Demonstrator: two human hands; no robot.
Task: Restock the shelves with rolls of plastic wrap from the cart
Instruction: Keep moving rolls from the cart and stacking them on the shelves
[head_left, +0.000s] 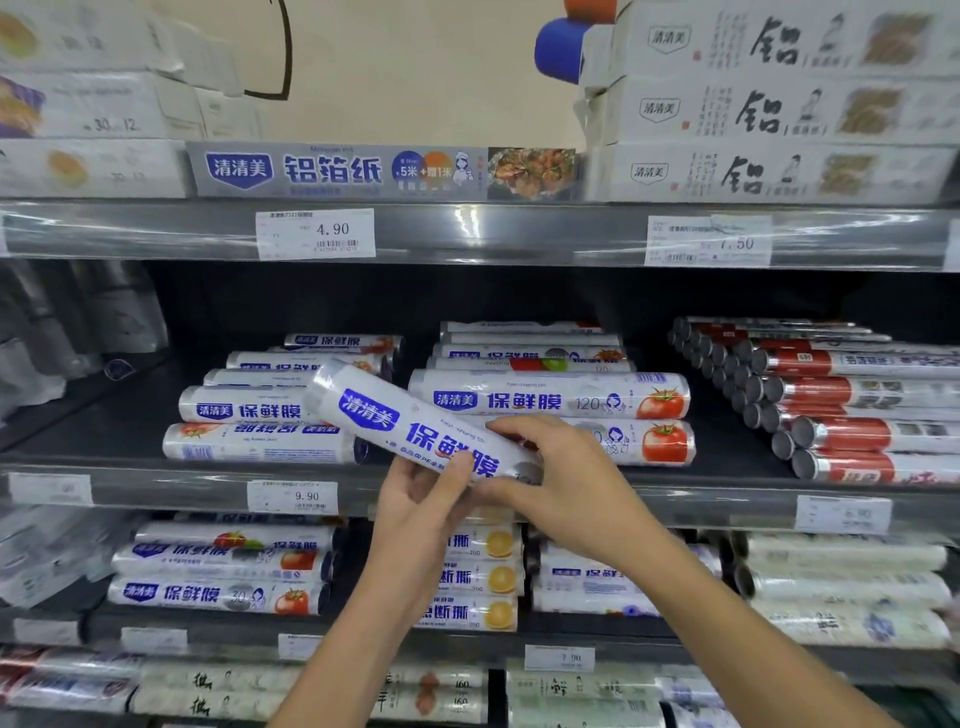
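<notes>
I'm looking at a shelf unit (467, 234) with several tiers, all stocked. The top tier carries flat foil boxes (779, 109) stacked 3 high on the right, with 1 grey foil box (384, 171) lying lengthwise in the middle.

The middle shelf (156, 493) holds 3 groups. On the left is a stack of white wrap rolls (249, 415), in the centre a taller stack of tomato-printed rolls (550, 400), and on the right red-labelled rolls (857, 395) with their ends facing left. The tier below has more white rolls (218, 571) and rolls printed with orange slices (483, 577).

The roll of plastic wrap (384, 415) I'm working with sits in front of the middle shelf, over the gap between the left and centre stacks. It is tilted, upper end up and to the left, lower end down to the right in both hands. I cannot tell whether its upper end touches the stacked rolls behind it.

My left hand (421, 499) grips the roll from underneath, thumb curled across the printed face. My right hand (566, 483) pinches the lower end, fingers bent over the top and thumb below.

On the shelf rails, 1 price tag (315, 234) reads 4.90 and another tag (292, 496) reads 9.90.
</notes>
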